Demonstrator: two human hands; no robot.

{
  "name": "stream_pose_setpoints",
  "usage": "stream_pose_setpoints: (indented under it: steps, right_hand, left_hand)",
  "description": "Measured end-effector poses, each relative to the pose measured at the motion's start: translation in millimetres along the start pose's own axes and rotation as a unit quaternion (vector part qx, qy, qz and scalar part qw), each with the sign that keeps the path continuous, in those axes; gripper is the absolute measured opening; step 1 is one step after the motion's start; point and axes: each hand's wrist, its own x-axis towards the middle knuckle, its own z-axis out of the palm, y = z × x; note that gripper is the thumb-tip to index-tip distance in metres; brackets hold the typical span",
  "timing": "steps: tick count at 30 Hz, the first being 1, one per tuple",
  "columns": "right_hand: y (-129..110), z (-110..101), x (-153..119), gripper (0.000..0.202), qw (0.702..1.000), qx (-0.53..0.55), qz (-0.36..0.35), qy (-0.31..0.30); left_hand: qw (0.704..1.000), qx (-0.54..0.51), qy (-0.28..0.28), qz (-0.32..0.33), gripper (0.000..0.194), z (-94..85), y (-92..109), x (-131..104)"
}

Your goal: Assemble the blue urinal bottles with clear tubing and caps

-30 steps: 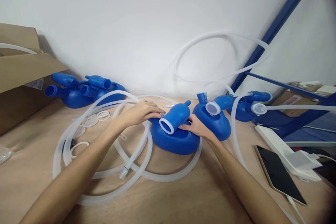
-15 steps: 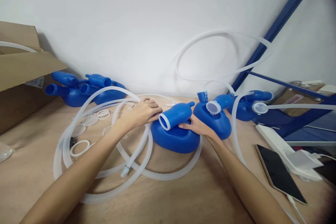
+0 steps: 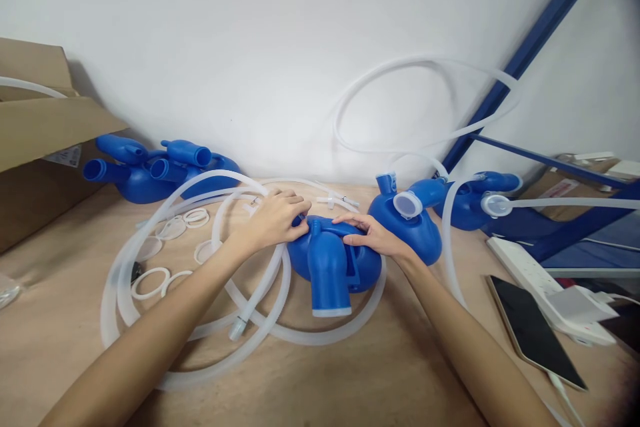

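Note:
A blue plastic urinal bottle [image 3: 327,260] stands between my hands, its wide mouth with a white rim pointing down toward me. My left hand [image 3: 280,220] is closed on its rear left part, thumb and fingers pinching there; what lies under the fingertips is mostly hidden. On the other side, my right hand [image 3: 373,235] grips the top right of the same bottle, with thumb and forefinger on the blue part. Loops of clear white hose [image 3: 280,330] lie around and behind the bottle. The hose's end fitting [image 3: 239,327] rests on the table in front of my left forearm.
More blue bottles [image 3: 413,233] stand at right, with caps and hoses, and others [image 3: 140,180] at left beside a cardboard box [image 3: 45,127]. White rings [image 3: 151,283] and clear discs lie inside the hose loops. A phone [image 3: 535,330] and power strip [image 3: 525,273] lie at right.
The bottle's upper part has swung round, so its white-rimmed mouth has gone from facing front left to facing me. My right hand has shifted up onto its top right; my left hand stays nearly in place.

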Motion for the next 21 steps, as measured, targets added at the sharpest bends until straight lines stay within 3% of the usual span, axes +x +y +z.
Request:
stream_pose_setpoints:
  steps: [8, 16, 19, 21]
  right_hand:
    - [-3.2, 3.0, -2.5, 0.051, 1.0, 0.02, 0.005, -0.004]
    - [-2.6, 4.0, -2.3, 0.052, 1.0, 0.017, 0.004, -0.006]
    - [-2.0, 4.4, -2.4, 0.053, 1.0, 0.021, 0.006, 0.002]
    - [-1.6, 4.6, -2.5, 0.054, 1.0, 0.026, 0.004, 0.007]
  left_hand:
    - [0.998, 0.064, 0.003, 0.014, 0.016, 6.6, 0.5, 1.8]
    - [0.999, 0.015, 0.014, 0.041, 0.02, 8.9, -6.8, -3.5]
    - [0.999, -0.029, -0.007, 0.03, 0.021, -3.6, -10.1, -3.9]
    - [0.998, -0.044, -0.033, 0.024, 0.028, -24.9, -4.6, -5.1]
